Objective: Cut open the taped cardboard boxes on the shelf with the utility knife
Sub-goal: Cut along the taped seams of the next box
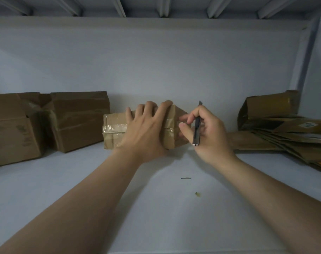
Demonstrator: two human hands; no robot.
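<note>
**A:** What worries you here?

**B:** From the left: two larger brown cardboard boxes (79, 120) stand by the wall. In the middle of the white shelf (156, 208), my left hand (147, 129) lies over the small brown clear-taped cardboard box (114, 129), fingers spread and curled over its far edge.

**A:** And the blade?

**B:** My right hand (207, 132) pinches the slim dark utility knife (197, 129), tip up and off the tape, just beside the box's right end. I judge a leftward cut could slip into those left fingers, and the light box might skid. Flattened brown cardboard sheets (284, 136) lie far right.
</note>
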